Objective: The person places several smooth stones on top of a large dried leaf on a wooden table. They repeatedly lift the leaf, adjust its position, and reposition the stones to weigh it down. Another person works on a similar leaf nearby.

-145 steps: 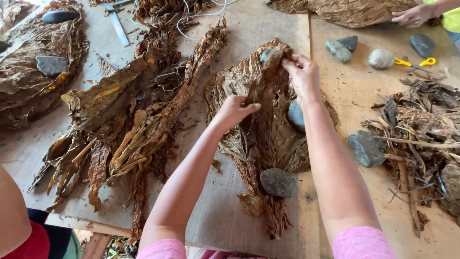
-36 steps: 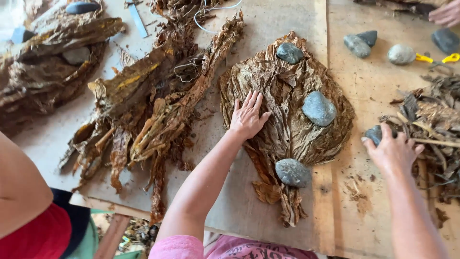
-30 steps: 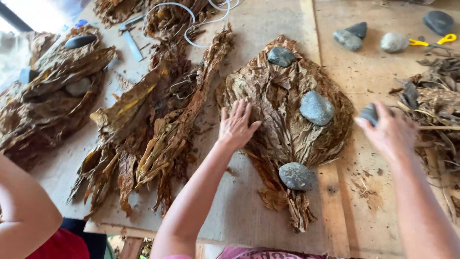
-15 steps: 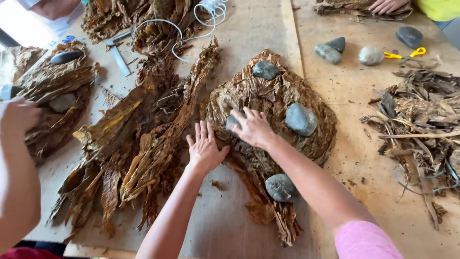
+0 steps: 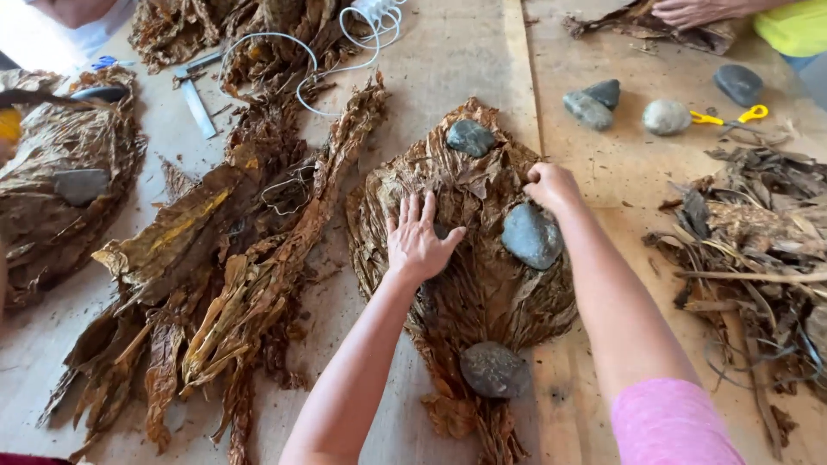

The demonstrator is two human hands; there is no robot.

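Brown, dried leaves lie stacked in a flat pile (image 5: 469, 284) on the wooden table (image 5: 448, 60), and both hands rest on it. The left hand (image 5: 416, 241) lies open, palm down, with its fingers spread over the middle of the pile and pointing away from the person. The right hand (image 5: 551, 185) is curled closed at the pile's upper right edge, just above a grey stone (image 5: 531, 235); whether it pinches a leaf cannot be told.

The pile is teardrop-shaped. Its long axis runs away from the person, with the broad rounded end far and the narrow bunched stems pointing back toward the near table edge. 3 stones sit on it: the one beside the right hand, a smaller one (image 5: 470, 137) near the far end, and another (image 5: 494, 369) near the stem end.

To the left, a loose heap of unsorted leaves (image 5: 215, 284) stretches diagonally across the table. Farther left lies a second pile (image 5: 60, 198) with a stone on it. To the right is a tangle of stems (image 5: 758, 258). Beyond it lie spare stones (image 5: 594, 102) and yellow scissors (image 5: 732, 116). A white cord (image 5: 345, 43) loops at the far end, and another person's hand (image 5: 698, 12) works at the far right corner.
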